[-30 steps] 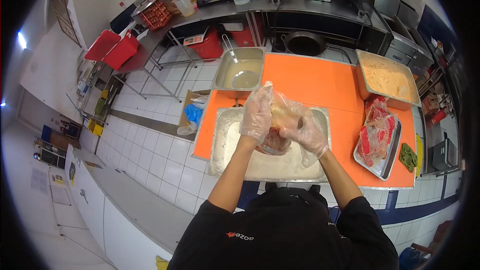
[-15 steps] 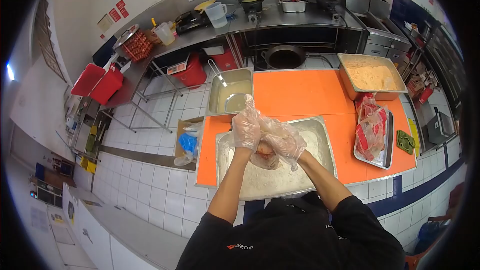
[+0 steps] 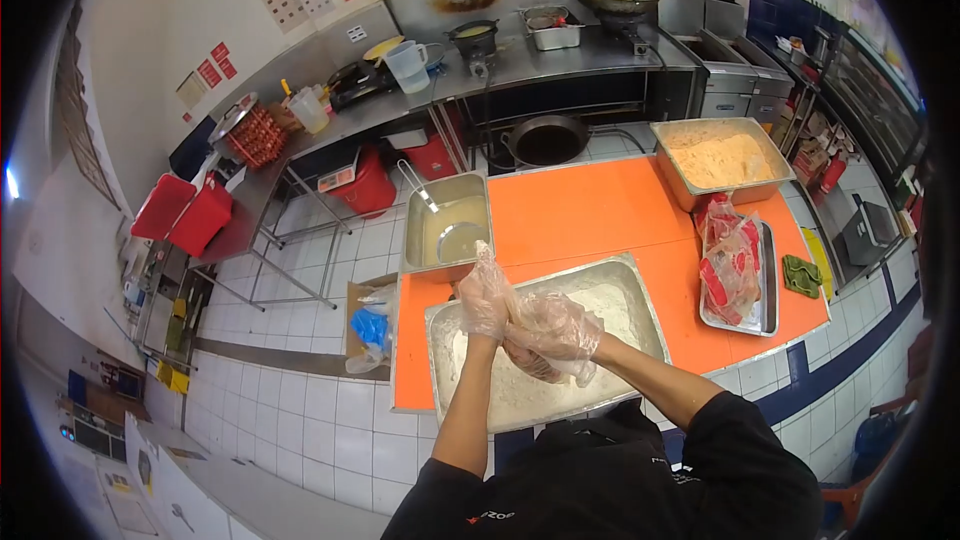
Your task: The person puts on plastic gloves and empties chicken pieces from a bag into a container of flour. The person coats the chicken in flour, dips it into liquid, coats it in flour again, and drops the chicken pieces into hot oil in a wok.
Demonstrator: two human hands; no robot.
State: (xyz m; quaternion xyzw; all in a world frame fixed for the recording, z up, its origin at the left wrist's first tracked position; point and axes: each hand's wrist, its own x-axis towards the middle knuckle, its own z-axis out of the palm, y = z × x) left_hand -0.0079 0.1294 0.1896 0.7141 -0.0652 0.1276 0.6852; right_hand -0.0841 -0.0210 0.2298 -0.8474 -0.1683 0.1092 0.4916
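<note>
Both of my hands wear clear plastic gloves dusted with white powder. My left hand (image 3: 487, 302) is closed around a clear plastic bag, its whitened fingers pointing up and away. Against it my right hand (image 3: 562, 328) presses, closed on the same bag. The clear plastic bag (image 3: 532, 364) hangs below the hands with something pinkish inside, largely hidden by the gloves. Directly underneath lies a metal tray (image 3: 655, 315) of white flour-like powder (image 3: 605, 305). Beyond the left hand stands a deep metal pan (image 3: 412, 230) of pale liquid, with a long-handled strainer (image 3: 460, 240) in it.
On the orange table (image 3: 570, 205) are a metal pan (image 3: 680, 180) of orange-tinted crumbs, a tray (image 3: 768, 285) with red-and-clear plastic bags (image 3: 730, 265), and a green cloth (image 3: 801, 277). A steel counter (image 3: 510, 65) with woks runs behind. A box with blue plastic (image 3: 370, 328) sits on the floor.
My hands have drawn closer together, the right turning over the bag, so its reddish contents show less. The view has shifted slightly.
</note>
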